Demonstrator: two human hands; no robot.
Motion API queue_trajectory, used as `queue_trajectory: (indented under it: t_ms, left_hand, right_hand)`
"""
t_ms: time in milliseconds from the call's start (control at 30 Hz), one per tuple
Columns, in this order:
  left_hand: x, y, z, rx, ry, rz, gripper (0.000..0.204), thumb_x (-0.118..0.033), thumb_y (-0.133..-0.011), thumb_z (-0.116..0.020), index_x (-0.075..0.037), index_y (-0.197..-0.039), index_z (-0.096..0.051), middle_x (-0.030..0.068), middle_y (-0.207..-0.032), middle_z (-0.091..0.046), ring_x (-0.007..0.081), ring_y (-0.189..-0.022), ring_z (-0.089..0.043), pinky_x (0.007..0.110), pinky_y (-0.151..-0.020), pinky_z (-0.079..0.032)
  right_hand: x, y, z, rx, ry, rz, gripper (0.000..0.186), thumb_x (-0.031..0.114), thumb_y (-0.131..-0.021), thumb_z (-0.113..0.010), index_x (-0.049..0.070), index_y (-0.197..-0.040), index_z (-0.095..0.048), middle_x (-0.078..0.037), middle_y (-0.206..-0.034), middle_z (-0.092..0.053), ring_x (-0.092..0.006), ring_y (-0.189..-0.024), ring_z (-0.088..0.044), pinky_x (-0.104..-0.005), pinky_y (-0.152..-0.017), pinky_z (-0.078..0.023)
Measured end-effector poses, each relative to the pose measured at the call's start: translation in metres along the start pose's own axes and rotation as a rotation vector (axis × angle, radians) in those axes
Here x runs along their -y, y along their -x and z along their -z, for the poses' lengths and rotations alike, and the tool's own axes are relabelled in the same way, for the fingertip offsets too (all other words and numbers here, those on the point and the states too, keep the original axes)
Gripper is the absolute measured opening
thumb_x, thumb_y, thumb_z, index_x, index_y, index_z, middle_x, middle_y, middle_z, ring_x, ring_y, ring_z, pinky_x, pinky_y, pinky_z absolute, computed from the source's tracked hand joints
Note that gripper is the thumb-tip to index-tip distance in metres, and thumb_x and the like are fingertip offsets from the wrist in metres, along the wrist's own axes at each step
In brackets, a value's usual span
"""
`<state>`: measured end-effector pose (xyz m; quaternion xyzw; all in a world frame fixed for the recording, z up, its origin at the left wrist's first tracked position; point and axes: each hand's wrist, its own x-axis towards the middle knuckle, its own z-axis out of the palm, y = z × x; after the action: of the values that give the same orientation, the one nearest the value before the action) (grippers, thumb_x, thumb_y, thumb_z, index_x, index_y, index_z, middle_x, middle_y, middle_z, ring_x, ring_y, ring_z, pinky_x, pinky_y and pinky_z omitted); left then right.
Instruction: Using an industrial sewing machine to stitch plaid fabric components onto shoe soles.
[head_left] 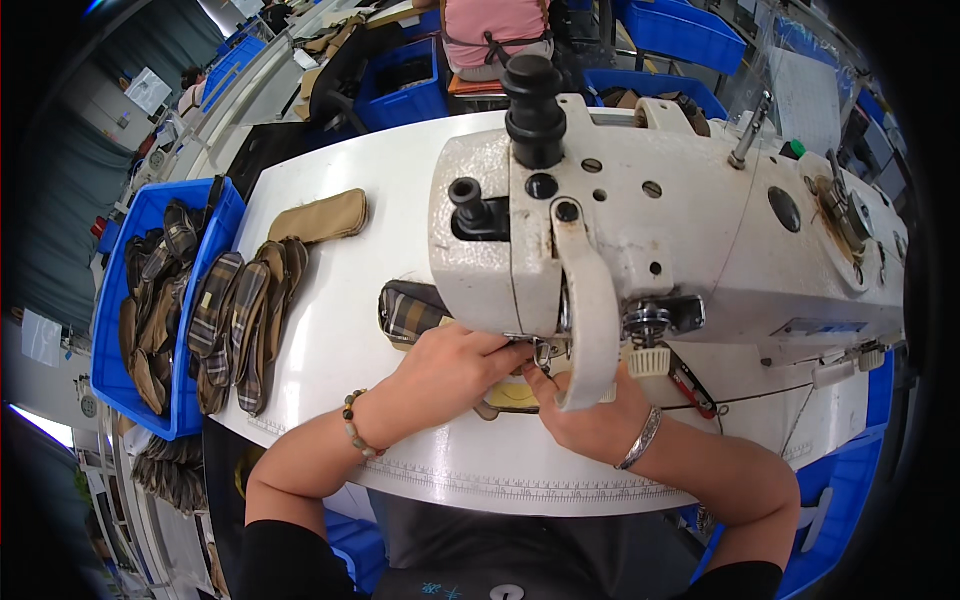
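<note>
A white sewing machine (pixel 690 190) stands over the table, its presser foot (pixel 543 350) low between my hands. My left hand (pixel 440 375) reaches in from the left, fingers closed and tips at the foot. From the other side my right hand (pixel 595 415) meets it, thumb and fingers pinched just in front of the foot. Whatever the fingertips hold is too small and covered to name. A plaid padded fabric piece (pixel 410 312) lies just behind my left hand, partly under the machine head. A yellowish patch (pixel 515 395) shows below the fingertips.
On the left, plaid slipper-shaped pieces (pixel 250 310) lean by a blue bin (pixel 165 400) holding more. A tan piece (pixel 320 217) lies on the white table (pixel 330 270). Red-handled snips (pixel 692 385) rest right of my right hand. A person (pixel 495 35) sits beyond the machine.
</note>
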<state>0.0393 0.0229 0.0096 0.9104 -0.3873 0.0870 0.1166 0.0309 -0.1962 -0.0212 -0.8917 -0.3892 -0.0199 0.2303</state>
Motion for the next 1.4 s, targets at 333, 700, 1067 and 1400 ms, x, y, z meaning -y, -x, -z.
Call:
queue_trajectory:
  t_ms: [333,700,1067,1400]
  left_hand:
    - [-0.002,0.001,-0.005,0.009,0.103,0.071,0.033,-0.014,-0.077,-0.069,-0.011,-0.109,-0.073,0.0027,-0.092,-0.067,0.0249,-0.086,-0.067,0.034,-0.072,-0.056]
    - [-0.007,-0.007,-0.002,0.009,0.179,0.093,0.029,-0.007,-0.074,-0.069,-0.009,-0.103,-0.072,0.0031,-0.092,-0.068,0.0262,-0.085,-0.067,0.036,-0.068,-0.056]
    - [-0.007,-0.010,0.000,-0.054,0.200,0.134,0.028,-0.006,-0.074,-0.071,-0.009,-0.102,-0.073,0.0059,-0.088,-0.067,0.0285,-0.079,-0.067,0.037,-0.065,-0.055]
    - [-0.021,-0.002,-0.002,-0.053,-0.120,0.043,0.036,-0.013,-0.079,-0.069,-0.012,-0.115,-0.070,0.0034,-0.095,-0.069,0.0208,-0.089,-0.066,0.032,-0.069,-0.056]
  right_hand:
    - [-0.001,0.001,-0.001,-0.076,0.015,0.040,0.015,0.015,-0.091,-0.058,0.007,-0.091,-0.071,-0.005,-0.063,-0.064,-0.0258,-0.057,-0.064,-0.0440,-0.057,-0.053]
    - [-0.004,0.002,-0.001,0.006,0.015,-0.001,0.015,0.016,-0.091,-0.055,0.008,-0.088,-0.068,-0.011,-0.070,-0.067,-0.0312,-0.064,-0.067,-0.0448,-0.058,-0.054]
    - [-0.011,0.003,-0.016,-0.219,-0.025,0.020,0.010,0.014,-0.086,-0.061,0.011,-0.083,-0.070,-0.007,-0.061,-0.063,-0.0282,-0.052,-0.063,-0.0424,-0.049,-0.050]
    - [-0.016,0.004,-0.018,-0.195,0.104,0.120,0.015,0.013,-0.084,-0.063,0.009,-0.095,-0.072,-0.006,-0.058,-0.061,-0.0268,-0.049,-0.062,-0.0416,-0.046,-0.049]
